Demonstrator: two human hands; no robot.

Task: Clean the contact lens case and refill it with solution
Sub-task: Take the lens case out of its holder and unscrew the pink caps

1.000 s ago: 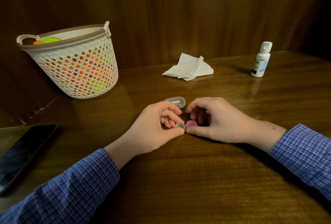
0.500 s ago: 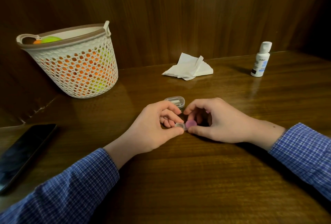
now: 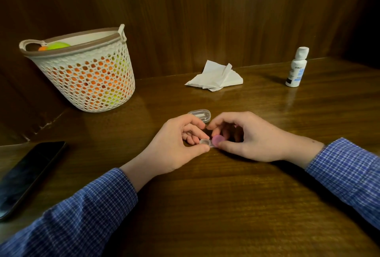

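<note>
At the centre of the frame, low over the wooden table (image 3: 226, 205), both hands are working on the contact lens case (image 3: 211, 142). It is sitting between the two sets of fingertips, just above or on the table top; which of the two I cannot tell. The left hand (image 3: 174, 145) is pinching the clear well end between thumb and forefinger, while the right hand (image 3: 246, 139) is curling thumb and fingers round the pink cap (image 3: 218, 140), as if twisting it. Whether that cap is coming off or going on is not showing. The left well is looking uncapped and clear, so opening appears to be partly done, and the task seems to be at an early stage: no wiping or refilling is showing. The solution bottle (image 3: 297, 67) is standing upright with its cap on at the upper right of the frame, well apart from the hands, and the white tissue (image 3: 216, 76) is lying crumpled at the upper centre, also out of reach for now. A small clear lidded box (image 3: 200, 113) is resting just beyond the left fingertips. Cleaning with the tissue, filling both wells from the bottle and recapping are likely what is remaining.
</note>
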